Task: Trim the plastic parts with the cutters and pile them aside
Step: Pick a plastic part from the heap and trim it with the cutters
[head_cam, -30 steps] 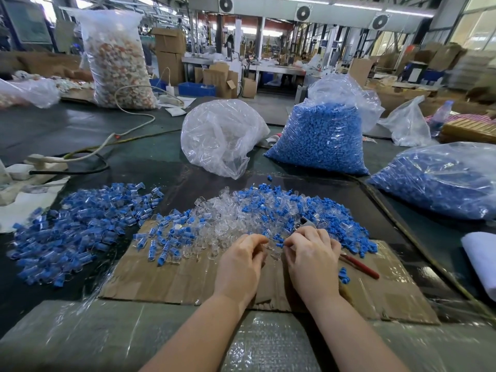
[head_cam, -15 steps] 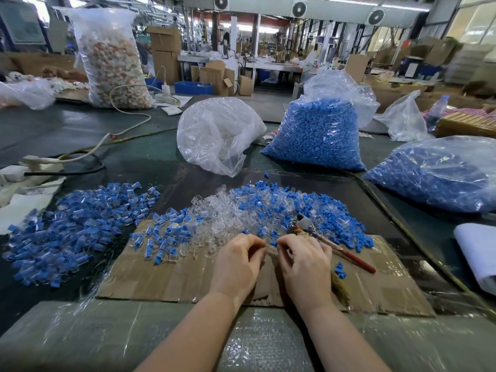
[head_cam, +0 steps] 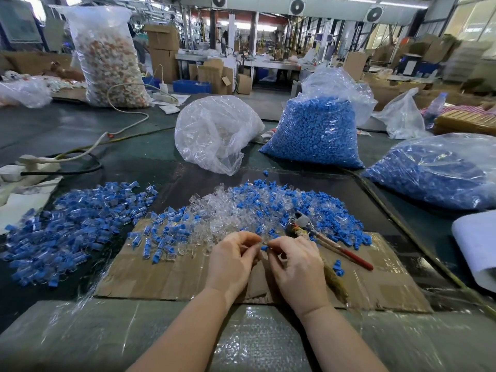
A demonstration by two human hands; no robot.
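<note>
cutters [head_cam: 319, 238] now lie free; both hands' fingers [head_cam: 264, 244] pinch blue part [head_cam: 264, 247].

Bright blue and clear plastic parts [head_cam: 268, 208] lie mixed on plain brown cardboard [head_cam: 166, 275]. The metal cutters [head_cam: 330, 242] have red handles. One clear bag [head_cam: 314, 132] is packed solid blue; the tall sack [head_cam: 107, 57] shows speckled orange and white.
</note>
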